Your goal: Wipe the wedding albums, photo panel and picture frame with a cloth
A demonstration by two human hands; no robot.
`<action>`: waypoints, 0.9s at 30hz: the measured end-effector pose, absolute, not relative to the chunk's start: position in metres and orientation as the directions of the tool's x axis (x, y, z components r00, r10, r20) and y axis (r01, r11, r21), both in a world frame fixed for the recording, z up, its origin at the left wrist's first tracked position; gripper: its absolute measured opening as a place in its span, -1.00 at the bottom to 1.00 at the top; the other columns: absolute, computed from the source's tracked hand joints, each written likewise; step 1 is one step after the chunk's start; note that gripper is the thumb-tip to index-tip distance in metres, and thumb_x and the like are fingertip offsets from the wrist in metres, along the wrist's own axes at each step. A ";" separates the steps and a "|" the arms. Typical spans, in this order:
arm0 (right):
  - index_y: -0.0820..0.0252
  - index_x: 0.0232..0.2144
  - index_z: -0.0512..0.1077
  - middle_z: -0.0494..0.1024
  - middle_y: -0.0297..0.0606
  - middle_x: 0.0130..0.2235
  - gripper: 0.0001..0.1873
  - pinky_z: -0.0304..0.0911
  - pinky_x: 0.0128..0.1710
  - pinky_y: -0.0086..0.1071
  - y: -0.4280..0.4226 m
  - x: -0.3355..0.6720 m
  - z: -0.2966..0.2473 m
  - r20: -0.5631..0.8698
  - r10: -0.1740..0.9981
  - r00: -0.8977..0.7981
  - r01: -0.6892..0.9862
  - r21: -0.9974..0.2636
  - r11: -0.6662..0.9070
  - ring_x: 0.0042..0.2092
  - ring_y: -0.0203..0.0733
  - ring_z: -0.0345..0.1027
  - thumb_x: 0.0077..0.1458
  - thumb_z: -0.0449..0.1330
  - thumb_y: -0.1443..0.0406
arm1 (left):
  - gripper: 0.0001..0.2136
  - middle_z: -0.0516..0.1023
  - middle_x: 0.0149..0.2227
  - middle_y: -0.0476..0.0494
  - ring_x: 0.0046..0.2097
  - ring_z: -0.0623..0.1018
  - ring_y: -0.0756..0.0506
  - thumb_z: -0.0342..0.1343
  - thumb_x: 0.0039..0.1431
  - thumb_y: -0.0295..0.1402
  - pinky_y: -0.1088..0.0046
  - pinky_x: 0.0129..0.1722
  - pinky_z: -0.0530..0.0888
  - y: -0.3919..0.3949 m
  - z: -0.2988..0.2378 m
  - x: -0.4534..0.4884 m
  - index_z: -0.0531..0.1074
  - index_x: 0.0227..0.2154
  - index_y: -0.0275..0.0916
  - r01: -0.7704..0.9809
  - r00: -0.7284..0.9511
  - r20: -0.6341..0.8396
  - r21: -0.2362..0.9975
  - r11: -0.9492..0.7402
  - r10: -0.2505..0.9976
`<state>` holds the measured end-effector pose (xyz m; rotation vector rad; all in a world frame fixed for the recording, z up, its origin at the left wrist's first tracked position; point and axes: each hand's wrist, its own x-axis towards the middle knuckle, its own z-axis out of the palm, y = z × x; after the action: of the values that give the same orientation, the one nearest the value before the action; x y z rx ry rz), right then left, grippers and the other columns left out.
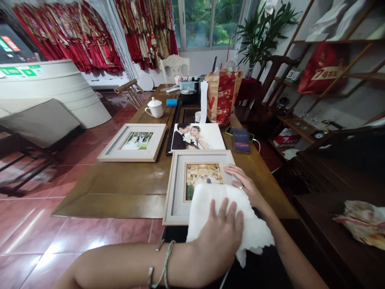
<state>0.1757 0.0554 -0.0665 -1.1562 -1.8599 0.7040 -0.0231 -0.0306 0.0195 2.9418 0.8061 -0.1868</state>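
Observation:
My left hand, with a bracelet at the wrist, lies palm down on a crumpled white paper towel. Its fingers are spread and its thumb is hidden. The towel covers the lower right of a light wooden picture frame with a pale mat and a wedding photo inside. My right hand, wearing a ring, rests with outstretched fingers on the frame's right side; its thumb does not show. The frame's bottom right corner is hidden under the towel and my hands.
A second framed photo lies on the wooden table, left of an unframed portrait print. Farther back stand a lidded white mug, a blue box and a paper bag. A phone with a cable lies right.

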 end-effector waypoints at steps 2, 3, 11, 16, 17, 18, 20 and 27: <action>0.04 0.07 0.36 0.36 -0.17 0.17 -0.60 -0.03 0.25 0.04 0.055 0.175 -0.066 0.353 0.904 -0.240 0.455 -0.782 0.426 0.27 0.02 0.04 0.20 0.02 0.16 | -0.45 0.12 0.24 -0.54 0.25 0.13 -0.47 -0.04 0.18 -0.42 -0.18 0.08 0.29 -0.031 0.014 -0.019 0.08 0.23 -0.51 0.577 0.805 -0.161 -0.011 -0.817 0.571; 0.04 0.07 0.36 0.37 -0.17 0.16 -0.60 -0.03 0.26 0.04 0.055 0.175 -0.066 0.355 0.904 -0.239 0.459 -0.779 0.427 0.27 0.02 0.05 0.20 0.03 0.17 | -0.45 0.13 0.24 -0.53 0.24 0.15 -0.47 -0.03 0.17 -0.44 -0.18 0.06 0.32 -0.028 0.013 -0.020 0.09 0.23 -0.48 0.609 0.776 -0.178 -0.038 -0.792 0.605; 0.01 0.07 0.35 0.37 -0.22 0.15 -0.57 -0.06 0.27 0.05 0.054 0.172 -0.064 0.336 0.913 -0.231 0.469 -0.784 0.406 0.28 -0.05 0.04 0.16 0.02 0.35 | -0.39 0.02 0.28 -0.45 0.28 0.03 -0.44 -0.02 0.09 -0.60 -0.20 0.12 0.21 0.028 0.014 -0.055 0.06 0.25 -0.39 0.845 0.466 -0.189 -0.194 -0.498 0.865; 0.01 0.05 0.37 0.39 -0.24 0.14 -0.54 -0.06 0.27 0.06 0.053 0.170 -0.061 0.333 0.921 -0.201 0.463 -0.796 0.389 0.27 -0.04 0.06 0.10 0.03 0.41 | -0.31 0.03 0.30 -0.38 0.29 0.03 -0.42 0.02 0.00 -0.65 -0.11 0.16 0.18 0.047 0.024 -0.083 0.06 0.25 -0.36 0.889 0.395 -0.169 -0.177 -0.422 0.903; 0.01 0.05 0.37 0.38 -0.24 0.14 -0.54 -0.06 0.27 0.06 0.053 0.170 -0.061 0.338 0.922 -0.190 0.461 -0.798 0.387 0.27 -0.04 0.06 0.10 0.04 0.41 | -0.30 0.03 0.30 -0.37 0.29 0.04 -0.41 0.01 -0.01 -0.66 -0.08 0.16 0.19 0.049 0.025 -0.087 0.05 0.26 -0.35 0.891 0.391 -0.167 -0.178 -0.418 0.905; 0.02 0.04 0.38 0.38 -0.23 0.15 -0.54 -0.06 0.27 0.06 0.052 0.169 -0.061 0.342 0.922 -0.179 0.459 -0.800 0.386 0.28 -0.04 0.06 0.09 0.05 0.41 | -0.30 0.03 0.30 -0.37 0.29 0.04 -0.40 -0.01 -0.02 -0.67 -0.06 0.16 0.20 0.051 0.026 -0.090 0.04 0.26 -0.35 0.892 0.389 -0.158 -0.181 -0.414 0.908; 0.03 0.04 0.38 0.38 -0.23 0.15 -0.54 -0.06 0.28 0.04 0.052 0.168 -0.060 0.351 0.921 -0.168 0.448 -0.805 0.389 0.28 -0.04 0.06 0.08 0.05 0.42 | -0.28 0.03 0.30 -0.37 0.30 0.03 -0.40 -0.02 -0.03 -0.68 -0.05 0.16 0.21 0.054 0.024 -0.094 0.02 0.26 -0.36 0.894 0.387 -0.132 -0.190 -0.407 0.912; 0.04 0.06 0.36 0.37 -0.23 0.16 -0.49 -0.07 0.28 0.00 0.054 0.170 -0.060 0.349 0.918 -0.188 0.420 -0.816 0.396 0.27 -0.07 0.07 0.06 0.05 0.46 | -0.28 0.03 0.30 -0.39 0.30 0.01 -0.42 -0.01 -0.04 -0.67 -0.07 0.17 0.17 0.051 0.016 -0.098 0.03 0.26 -0.36 0.886 0.402 -0.103 -0.209 -0.415 0.910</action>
<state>0.1700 0.0544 -0.0600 -1.1662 -1.7814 0.7170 -0.0979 0.0507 0.0155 2.7290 1.7573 -0.3280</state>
